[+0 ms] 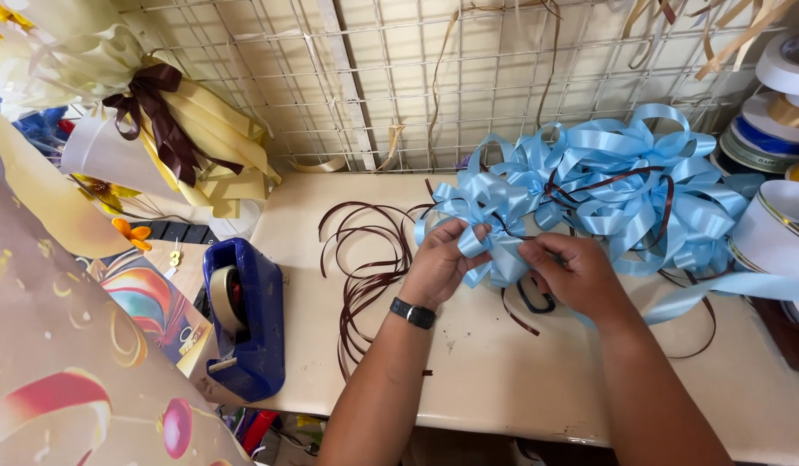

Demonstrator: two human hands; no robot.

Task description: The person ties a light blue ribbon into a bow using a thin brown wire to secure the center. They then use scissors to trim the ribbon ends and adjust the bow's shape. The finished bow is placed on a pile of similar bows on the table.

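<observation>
My left hand (440,261) and right hand (574,274) both pinched the light blue ribbon bow (494,226), fingers closed on its loops. It sat between them, toward the worktop's (503,371) back edge, beside the finished bows (632,185).

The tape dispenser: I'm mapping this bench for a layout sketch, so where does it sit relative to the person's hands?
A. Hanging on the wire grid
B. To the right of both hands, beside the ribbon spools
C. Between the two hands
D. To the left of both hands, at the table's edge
D: the blue tape dispenser stands at the table's left edge, left of the left hand and right hand, which both hold the light blue ribbon bow.
</observation>
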